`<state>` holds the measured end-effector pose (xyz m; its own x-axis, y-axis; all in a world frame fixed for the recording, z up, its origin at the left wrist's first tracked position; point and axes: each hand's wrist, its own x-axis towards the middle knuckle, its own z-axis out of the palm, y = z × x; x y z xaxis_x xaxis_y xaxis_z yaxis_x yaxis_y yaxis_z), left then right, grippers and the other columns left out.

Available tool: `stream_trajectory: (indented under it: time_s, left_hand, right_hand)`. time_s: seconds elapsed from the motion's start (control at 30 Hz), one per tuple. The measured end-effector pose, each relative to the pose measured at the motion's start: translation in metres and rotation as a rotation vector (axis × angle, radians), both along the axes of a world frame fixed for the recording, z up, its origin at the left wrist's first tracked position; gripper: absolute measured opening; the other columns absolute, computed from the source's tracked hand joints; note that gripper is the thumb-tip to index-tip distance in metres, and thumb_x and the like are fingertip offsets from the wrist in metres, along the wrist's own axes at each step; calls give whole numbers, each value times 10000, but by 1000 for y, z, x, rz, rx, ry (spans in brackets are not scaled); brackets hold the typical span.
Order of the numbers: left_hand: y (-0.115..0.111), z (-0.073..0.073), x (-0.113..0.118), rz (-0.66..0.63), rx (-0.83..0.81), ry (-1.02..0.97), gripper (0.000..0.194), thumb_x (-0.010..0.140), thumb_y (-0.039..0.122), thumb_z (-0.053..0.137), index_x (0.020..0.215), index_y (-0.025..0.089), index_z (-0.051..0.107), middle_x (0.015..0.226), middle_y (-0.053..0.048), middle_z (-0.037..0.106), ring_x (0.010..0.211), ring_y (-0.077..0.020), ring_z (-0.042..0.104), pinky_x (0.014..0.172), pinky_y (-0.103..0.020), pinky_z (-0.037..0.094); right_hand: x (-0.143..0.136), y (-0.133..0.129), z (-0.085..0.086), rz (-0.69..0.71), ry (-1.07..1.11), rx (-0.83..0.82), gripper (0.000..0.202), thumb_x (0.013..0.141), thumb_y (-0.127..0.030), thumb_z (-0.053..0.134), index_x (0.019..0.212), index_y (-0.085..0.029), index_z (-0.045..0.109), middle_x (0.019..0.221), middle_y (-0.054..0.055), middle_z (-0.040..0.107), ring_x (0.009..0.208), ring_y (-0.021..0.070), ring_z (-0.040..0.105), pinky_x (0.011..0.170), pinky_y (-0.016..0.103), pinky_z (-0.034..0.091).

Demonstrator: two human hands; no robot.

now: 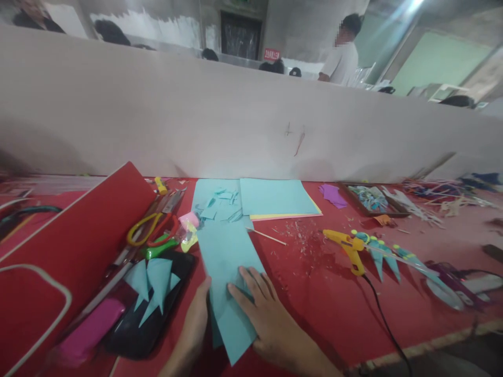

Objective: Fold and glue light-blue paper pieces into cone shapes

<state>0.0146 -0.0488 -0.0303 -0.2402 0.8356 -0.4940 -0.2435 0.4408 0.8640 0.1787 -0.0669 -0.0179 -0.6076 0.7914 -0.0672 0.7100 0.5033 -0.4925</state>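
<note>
A long strip of light blue paper [226,262] lies lengthwise in front of me, apparently folded, with a lower layer peeking out at its near left. My right hand [275,319] rests on the strip's right side, fingers stretched out and apart. Along the strip's left edge stands my left hand [198,309]; its thumb side shows, while the other fingers are hidden. Beyond the strip are small blue paper scraps [222,204] and a stack of coloured sheets [275,196] with blue on top. A thin stick [269,237] lies beside the strip.
At left, scissors [153,230] and blue paper cones [157,283] on a black phone-like object [137,330], beside a red board [78,251]. At right, a yellow glue gun [348,246] with its cord, more blue cones [387,256] and a scrap tray [373,201]. A white partition [236,115] stands behind.
</note>
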Motion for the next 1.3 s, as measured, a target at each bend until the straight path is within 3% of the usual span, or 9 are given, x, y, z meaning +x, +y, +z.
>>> stream_trajectory:
  time_s: [0.13, 0.2, 0.33, 0.4, 0.5, 0.57, 0.63, 0.8, 1.3]
  left_hand:
    - [1, 15, 1, -148, 32, -8, 414, 459, 504, 739, 624, 132, 666, 532, -28, 649, 550, -215, 604, 523, -297, 490]
    - [2, 25, -1, -194, 94, 61, 383, 465, 506, 731, 552, 144, 641, 478, -7, 609, 494, -179, 561, 477, -264, 459]
    - [6, 37, -10, -215, 317, 249, 278, 527, 444, 705, 519, 176, 630, 543, -5, 636, 604, -186, 585, 600, -262, 501]
    - [9, 36, -14, -305, 394, 292, 208, 559, 391, 703, 542, 188, 656, 586, -12, 662, 641, -198, 596, 683, -284, 513]
    - [14, 25, -16, -397, 391, 293, 126, 562, 307, 722, 624, 199, 699, 669, -22, 698, 722, -222, 613, 791, -316, 500]
    - [17, 17, -16, -375, 358, 268, 165, 537, 283, 739, 671, 192, 709, 738, -35, 714, 765, -234, 619, 809, -327, 496]
    - [20, 11, -15, -385, 344, 247, 206, 527, 271, 748, 709, 181, 716, 786, -49, 722, 785, -238, 625, 814, -326, 496]
    - [20, 9, -16, -608, 373, 252, 244, 618, 294, 719, 837, 187, 733, 910, -56, 729, 889, -258, 626, 910, -351, 451]
    - [12, 21, -20, -664, 40, -9, 301, 582, 370, 752, 813, 180, 724, 891, -53, 729, 928, -243, 626, 884, -312, 460]
  right_hand:
    - [10, 7, 16, 66, 120, -176, 954, 620, -439, 715, 1423, -275, 227, 1526, 105, 12, 1374, 373, -13, 1059, 613, 18]
    - [19, 15, 25, 11, 269, -272, 1003, 572, -495, 742, 1415, -258, 252, 1522, 110, 42, 1381, 348, 11, 1079, 574, 43]
    - [33, 34, 25, -238, 809, -253, 1044, 601, -487, 742, 1429, -226, 162, 1489, 125, 187, 1361, 251, 200, 1097, 425, 206]
    - [36, 42, 18, -284, 935, -284, 905, 619, -463, 733, 1373, -210, 301, 1413, 124, 354, 1290, 249, 343, 1053, 413, 296]
    - [33, 48, 11, -353, 973, -434, 571, 632, -428, 712, 1112, -156, 564, 1110, 106, 624, 1033, 249, 569, 904, 409, 443]
    - [28, 49, 8, -420, 983, -463, 465, 609, -385, 721, 996, -149, 614, 965, 84, 679, 903, 233, 615, 836, 396, 479]
    - [23, 50, 5, -499, 1000, -434, 435, 577, -348, 735, 953, -154, 634, 924, 72, 694, 856, 224, 625, 804, 382, 491]
    - [16, 53, 2, -634, 1040, -410, 346, 555, -351, 719, 829, -148, 664, 822, 60, 705, 746, 207, 626, 708, 341, 503]
    - [12, 45, 11, -724, 1002, -405, 352, 581, -446, 691, 710, -121, 660, 669, 37, 660, 604, 164, 560, 573, 272, 468]
